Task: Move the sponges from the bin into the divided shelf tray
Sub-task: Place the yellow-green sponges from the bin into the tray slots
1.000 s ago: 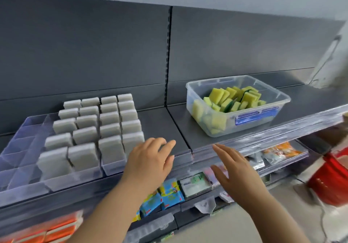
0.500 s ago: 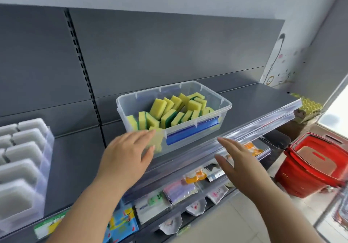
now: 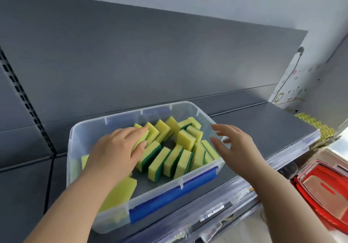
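A clear plastic bin (image 3: 105, 222) with a blue front latch (image 3: 173, 195) stands on the grey shelf (image 3: 263, 124). Inside it, several yellow sponges with green backing (image 3: 186, 139) stand on edge in loose rows. My left hand (image 3: 114, 152) is inside the bin, fingers laid over the top of one yellow sponge (image 3: 141, 138) and thumb against its near side, pinching it. Spread and holding nothing, my right hand (image 3: 237, 144) hovers over the bin's right rim. The divided shelf tray is out of view.
A red shopping basket (image 3: 323, 191) sits low on the right, below shelf level. A slotted upright (image 3: 24, 107) runs down the grey back panel at left. Packaged goods (image 3: 214, 212) show blurred on the lower shelf under the bin.
The view has swung right and closer to the bin, so the tray left the frame. My left hand went from the bin's front wall into the bin onto a sponge; my right hand rose to the rim.
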Demonstrator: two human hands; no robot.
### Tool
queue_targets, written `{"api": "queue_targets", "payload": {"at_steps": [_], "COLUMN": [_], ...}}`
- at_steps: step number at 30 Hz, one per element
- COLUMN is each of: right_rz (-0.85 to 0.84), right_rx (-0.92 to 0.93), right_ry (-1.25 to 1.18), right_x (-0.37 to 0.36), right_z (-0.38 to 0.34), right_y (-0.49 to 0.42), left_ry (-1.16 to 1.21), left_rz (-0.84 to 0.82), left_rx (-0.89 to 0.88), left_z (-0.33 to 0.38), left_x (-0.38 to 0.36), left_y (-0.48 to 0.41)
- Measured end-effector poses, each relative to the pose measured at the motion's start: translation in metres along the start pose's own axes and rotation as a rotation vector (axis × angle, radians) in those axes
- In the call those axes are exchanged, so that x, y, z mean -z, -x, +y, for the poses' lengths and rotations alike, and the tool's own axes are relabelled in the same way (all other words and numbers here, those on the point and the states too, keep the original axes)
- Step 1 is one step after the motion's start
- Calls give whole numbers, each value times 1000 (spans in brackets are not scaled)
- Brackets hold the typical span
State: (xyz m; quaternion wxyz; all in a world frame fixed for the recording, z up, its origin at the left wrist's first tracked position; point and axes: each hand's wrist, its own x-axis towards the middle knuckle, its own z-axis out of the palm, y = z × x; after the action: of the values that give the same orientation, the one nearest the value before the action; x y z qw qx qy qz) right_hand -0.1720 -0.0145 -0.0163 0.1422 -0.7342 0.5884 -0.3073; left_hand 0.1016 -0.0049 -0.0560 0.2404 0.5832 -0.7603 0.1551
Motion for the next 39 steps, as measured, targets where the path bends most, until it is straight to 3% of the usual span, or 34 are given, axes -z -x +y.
{"api": "queue_targets", "payload": {"at_steps": [3,7,9,13,16,20,24,29,34,39], "right_rz": [-97,-503,-615,-684,-751,-648,-517,-473,-429,-386], "right_rx": [73,113,200,304,367,368,392,409,431,446], "right_ry": [45,467,643,617,627,422,173,83,5,-76], "right_x": [-20,-71,-86,-93,-94,-72,-40,-30,-32,-32], "right_z": [6,21,29,41,48,51,61,76,81,84], "right_y": [-64,-123,-135,-146,-146,-150,-149,-138,-138,-141], "left_ry": [-54,-191,-259,-363,-422,-577,-685,-730,-668,-420], "left_rz": [-52,-113,-142,-256,-517,-764,-859,-918,-855,-522], "left_rx": [28,51,45,70,111,5,-128,-213,-154,124], "left_z": [-6,-9,-9,-11,-11,0,-7,-12,-3,28], "left_x": [-10,-11,-12,-32,-56,-73,-88,-96,-71,-37], "left_y": [-3,1,-4,-33,-65,-104,-114,-114,-118,-115]}}
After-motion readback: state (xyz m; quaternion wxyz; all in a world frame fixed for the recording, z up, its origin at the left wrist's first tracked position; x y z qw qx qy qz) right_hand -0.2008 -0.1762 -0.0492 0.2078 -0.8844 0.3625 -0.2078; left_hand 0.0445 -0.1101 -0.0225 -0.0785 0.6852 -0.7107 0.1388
